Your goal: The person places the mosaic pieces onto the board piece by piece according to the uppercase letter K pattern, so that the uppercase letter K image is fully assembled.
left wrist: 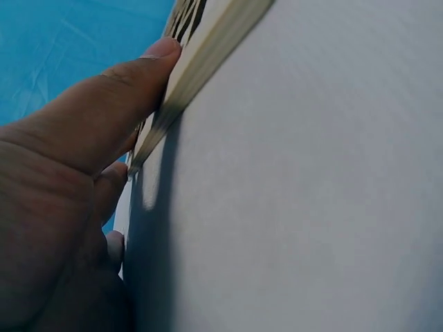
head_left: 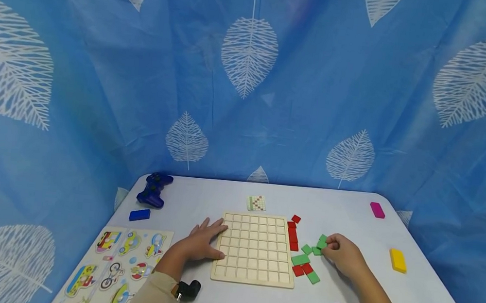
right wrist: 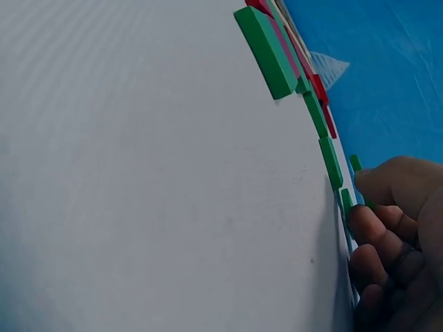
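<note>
Your head view was bright and evenly lit, with a faint sheen on the blue curtain [head_left: 283, 141] and soft, low-detail leaf prints [head_left: 350, 154]. Both your wrist views ran dim and grayish. Your left hand [left wrist: 62, 187] fell dark at the bottom; the board [left wrist: 208, 62] edge looked soft, a heavy shadow beside it. Your right hand [right wrist: 401, 235] had shaded fingers; faint banding marked the upper left.

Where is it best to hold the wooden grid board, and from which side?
Probably pinch the grid board by the middle of its near edge, from the person's side: it lies flat, that edge unobstructed, while red tiles flank the right edge.
</note>
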Tool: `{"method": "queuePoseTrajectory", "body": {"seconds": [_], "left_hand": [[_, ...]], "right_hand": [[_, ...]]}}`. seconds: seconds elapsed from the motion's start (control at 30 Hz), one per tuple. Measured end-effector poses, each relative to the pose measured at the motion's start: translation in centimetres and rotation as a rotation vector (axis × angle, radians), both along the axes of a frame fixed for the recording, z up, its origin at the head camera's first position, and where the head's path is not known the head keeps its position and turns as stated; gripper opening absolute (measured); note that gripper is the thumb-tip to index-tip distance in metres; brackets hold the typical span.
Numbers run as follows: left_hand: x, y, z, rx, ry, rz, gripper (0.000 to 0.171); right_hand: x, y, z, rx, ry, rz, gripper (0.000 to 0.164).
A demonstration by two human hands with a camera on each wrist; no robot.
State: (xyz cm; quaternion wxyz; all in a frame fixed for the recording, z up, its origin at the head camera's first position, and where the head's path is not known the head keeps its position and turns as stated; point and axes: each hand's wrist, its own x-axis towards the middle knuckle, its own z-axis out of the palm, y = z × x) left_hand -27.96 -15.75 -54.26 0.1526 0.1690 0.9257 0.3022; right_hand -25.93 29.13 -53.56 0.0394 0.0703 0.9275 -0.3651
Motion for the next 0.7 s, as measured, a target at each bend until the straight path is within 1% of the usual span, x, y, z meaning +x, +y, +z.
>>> {"method": "queuePoseTrajectory", "body": {"seconds": [0.3,0.57,0.7], "left_hand": [[0.0,0.0,0.0,-0.015,0.004,0.002,0.087],[0.1,0.2,0.2,-0.023,0.002,-0.006,0.087],[0.0,0.2,0.2,-0.035,0.003,-0.005,0.087]], "right_hand": [[-0.7,-2.6,0.0,-0.019,0.043,0.040,0.027],[-1.7,-5.8,0.3,-0.060,0.058,0.048,0.029],[-2.4,-7.6,0.5,-0.101,0.066,0.070,0.029]]}}
